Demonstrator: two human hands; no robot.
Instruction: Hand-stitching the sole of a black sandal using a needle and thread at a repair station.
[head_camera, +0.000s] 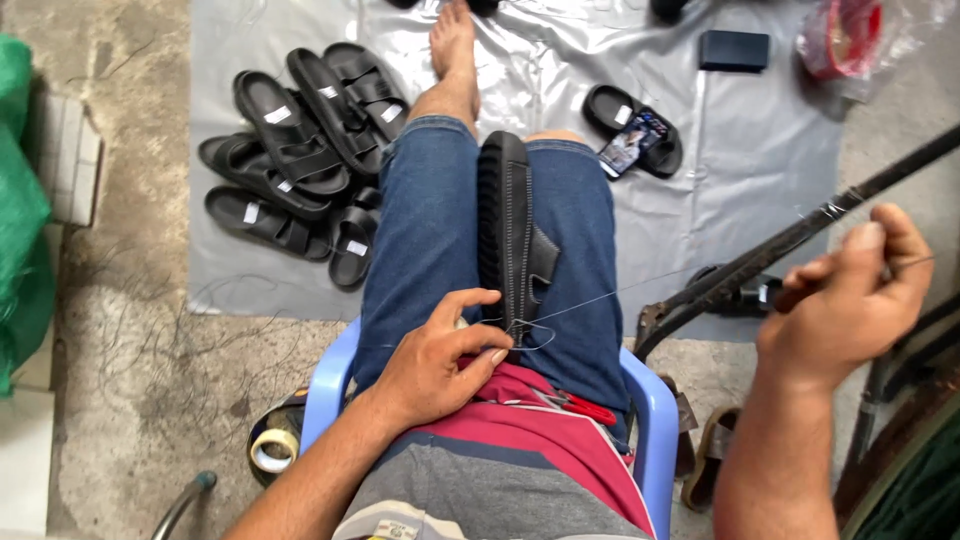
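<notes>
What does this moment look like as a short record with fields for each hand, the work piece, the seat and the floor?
Left hand: fingers pressed on the near end of the black sandal, where the thread enters
Right hand: raised to the right, pulling the thread taut
Work piece: black sandal on edge, clamped between the knees
Seat: blue plastic chair
Floor: grey plastic sheet with a pile of black sandals, a phone lying on one sandal, tape roll on concrete
</notes>
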